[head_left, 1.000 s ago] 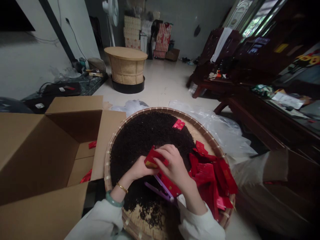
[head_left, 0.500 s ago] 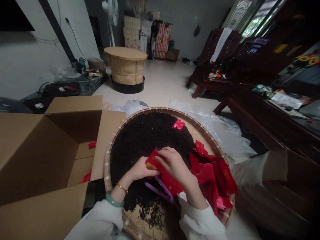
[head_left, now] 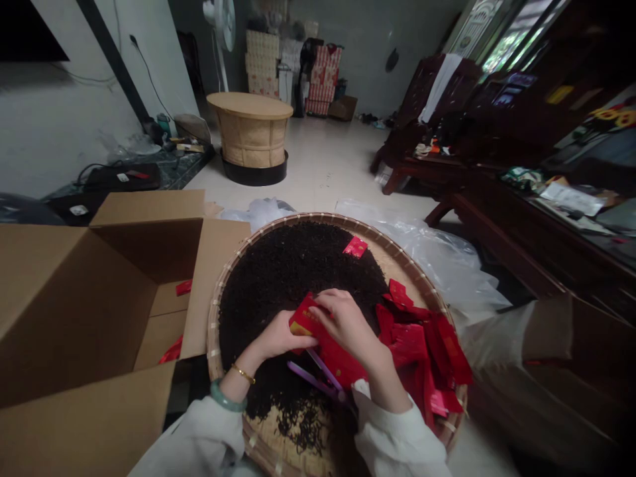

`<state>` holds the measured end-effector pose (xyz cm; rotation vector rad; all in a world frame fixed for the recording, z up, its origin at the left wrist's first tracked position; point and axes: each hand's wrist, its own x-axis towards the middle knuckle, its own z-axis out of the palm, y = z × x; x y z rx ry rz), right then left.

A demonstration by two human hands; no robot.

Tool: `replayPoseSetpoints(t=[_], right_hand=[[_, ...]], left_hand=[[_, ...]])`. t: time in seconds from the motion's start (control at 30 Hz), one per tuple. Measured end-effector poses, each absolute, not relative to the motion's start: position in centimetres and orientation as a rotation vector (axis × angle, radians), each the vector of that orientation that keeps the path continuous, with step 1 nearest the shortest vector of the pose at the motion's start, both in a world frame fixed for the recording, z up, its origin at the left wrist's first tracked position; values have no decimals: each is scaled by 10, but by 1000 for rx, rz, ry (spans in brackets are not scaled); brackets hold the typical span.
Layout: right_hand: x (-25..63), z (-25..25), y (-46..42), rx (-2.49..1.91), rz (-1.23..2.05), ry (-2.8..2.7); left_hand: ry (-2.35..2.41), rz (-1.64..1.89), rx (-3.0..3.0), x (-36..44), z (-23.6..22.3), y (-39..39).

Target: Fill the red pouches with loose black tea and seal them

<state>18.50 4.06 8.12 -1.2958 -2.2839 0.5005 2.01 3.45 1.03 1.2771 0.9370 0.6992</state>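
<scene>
My left hand (head_left: 282, 333) grips a small red packet (head_left: 301, 320) with gold print, thumb in front and fingers behind. My right hand (head_left: 342, 319) is closed at the packet's upper right edge, fingertips pinching it. Both hands are over a round woven bamboo tray (head_left: 214, 324) spread with dark loose tea leaves (head_left: 293, 258). Beneath the hands lies a purple two-armed tool (head_left: 313, 379), partly covered by the right wrist. A heap of red packets (head_left: 410, 341) fills the tray's right side, and one more red packet (head_left: 356, 247) rests on the leaves near the far rim.
An open cardboard box (head_left: 193, 291) with a few red packets inside stands left of the tray. Clear plastic sheeting (head_left: 437, 255) lies behind and to the right. Farther off are a drum-shaped basket (head_left: 252, 136), a dark wooden table (head_left: 517, 232) and a standing fan (head_left: 226, 26).
The fingers of my right hand have shifted very slightly upward at the packet's edge. The packet, tray and everything around look the same.
</scene>
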Motion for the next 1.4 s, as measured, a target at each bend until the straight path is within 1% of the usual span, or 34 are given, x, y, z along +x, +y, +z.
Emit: replayPoseSetpoints(t=[0.13, 0.27, 0.43, 0.6, 0.77, 0.87, 1.0, 1.2, 1.4], right_hand=[[187, 81, 41, -1296, 465, -2339], [187, 79, 41, -1251, 514, -2326], [184, 70, 39, -1249, 544, -2057], [182, 58, 41, -1181, 623, -1963], [177, 52, 45, -1196, 664, -1823], [176, 48, 45, -1267, 654, -1685], [176, 44, 44, -1346, 822, -1590], [177, 45, 44, -1272, 897, -1595], [176, 40, 47, -1267, 967, -1565]], left_hand=[[888, 755, 1219, 18, 14, 37], [918, 875, 1144, 17, 18, 39], [1019, 984, 1072, 19, 17, 40], [923, 945, 932, 20, 15, 38], [894, 829, 984, 18, 15, 36], [961, 851, 1000, 17, 15, 36], [1002, 876, 988, 18, 15, 37], [923, 975, 856, 21, 16, 37], [966, 1056, 781, 20, 13, 39]])
